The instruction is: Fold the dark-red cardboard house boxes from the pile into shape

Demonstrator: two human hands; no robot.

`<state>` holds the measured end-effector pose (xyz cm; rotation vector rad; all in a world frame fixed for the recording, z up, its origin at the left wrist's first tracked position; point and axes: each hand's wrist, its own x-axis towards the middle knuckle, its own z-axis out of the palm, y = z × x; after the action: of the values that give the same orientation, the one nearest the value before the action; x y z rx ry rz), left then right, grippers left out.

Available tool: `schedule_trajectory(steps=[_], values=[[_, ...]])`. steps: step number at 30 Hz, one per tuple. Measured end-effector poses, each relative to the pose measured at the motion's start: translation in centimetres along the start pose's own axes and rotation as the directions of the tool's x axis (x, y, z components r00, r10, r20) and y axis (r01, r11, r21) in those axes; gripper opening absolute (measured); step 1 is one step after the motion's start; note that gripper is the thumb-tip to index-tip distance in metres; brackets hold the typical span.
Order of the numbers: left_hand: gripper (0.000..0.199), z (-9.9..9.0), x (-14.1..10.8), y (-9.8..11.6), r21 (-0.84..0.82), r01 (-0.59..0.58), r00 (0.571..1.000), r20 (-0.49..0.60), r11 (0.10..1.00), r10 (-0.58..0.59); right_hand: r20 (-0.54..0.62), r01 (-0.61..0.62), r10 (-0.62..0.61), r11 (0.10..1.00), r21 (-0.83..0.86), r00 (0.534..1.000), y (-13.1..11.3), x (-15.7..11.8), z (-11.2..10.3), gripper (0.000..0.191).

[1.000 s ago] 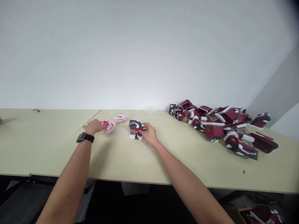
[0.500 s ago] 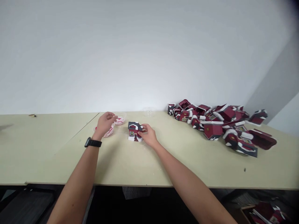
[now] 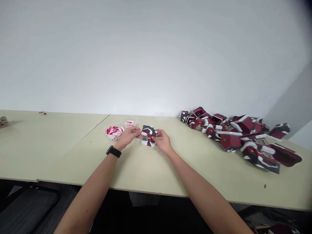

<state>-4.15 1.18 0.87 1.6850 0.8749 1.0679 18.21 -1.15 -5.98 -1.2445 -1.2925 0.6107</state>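
A small dark-red model house (image 3: 151, 140) with a dark, snow-trimmed roof stands on the table in front of me. My right hand (image 3: 162, 140) grips it by its right side, thumb toward the front. Pinched in my left hand (image 3: 129, 136) is a small red-and-white striped piece (image 3: 144, 133), placed at the front of the house above the left window. Whether it touches the wall I cannot tell. Left of the house, a clear bowl (image 3: 106, 132) holds several red-and-white striped pieces (image 3: 114, 132). Behind it stands another clear bowl (image 3: 136, 121) with more of them.
Several similar houses (image 3: 230, 141) lie jumbled in a pile on the right of the table (image 3: 80, 156). A clear container (image 3: 161, 116) is near the wall behind the model house. A seam crosses the tabletop at left. A stack of something (image 3: 3, 121) sits at the left edge.
My left hand has gone from above the bowls to the house, bringing a striped piece to its front. My right hand keeps holding the house. The view has shifted slightly.
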Motion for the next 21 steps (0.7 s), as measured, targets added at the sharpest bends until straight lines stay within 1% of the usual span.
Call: schedule_trajectory(steps=[3, 6, 10, 14, 17, 21], values=[[0.035, 0.2, -0.2, -0.3, -0.017, 0.072, 0.996, 0.057, 0.997, -0.071, -0.008, 0.002, -0.003, 0.997, -0.073, 1.0, 0.2, 0.0, -0.3, 0.053], [0.032, 0.2, -0.2, -0.8, -0.022, 0.119, 0.989, 0.096, 0.993, -0.116, 0.005, -0.011, 0.012, 0.995, -0.098, 1.0, -0.2, -0.2, -0.4, 0.055], [0.029, 0.2, -0.1, -1.6, -0.018, 0.152, 0.98, 0.13, 0.988, -0.148, 0.025, -0.006, 0.008, 0.996, -0.086, 1.0, -1.2, -0.5, -0.4, 0.051], [0.026, 0.3, -0.1, -2.1, -0.053, 0.149, 0.977, 0.161, 0.987, -0.139, 0.039, 0.005, -0.002, 0.997, -0.083, 0.999, -1.9, -0.8, -0.5, 0.045], [0.025, 0.5, -0.2, -2.3, -0.06, 0.135, 0.982, 0.145, 0.989, -0.125, 0.045, 0.01, -0.006, 0.997, -0.073, 0.999, -2.0, -0.9, -0.5, 0.041], [0.028, 0.6, -0.1, -2.4, -0.037, 0.141, 0.987, 0.079, 0.989, -0.138, 0.047, 0.011, -0.008, 0.998, -0.057, 0.999, -1.9, -0.8, -0.4, 0.04]])
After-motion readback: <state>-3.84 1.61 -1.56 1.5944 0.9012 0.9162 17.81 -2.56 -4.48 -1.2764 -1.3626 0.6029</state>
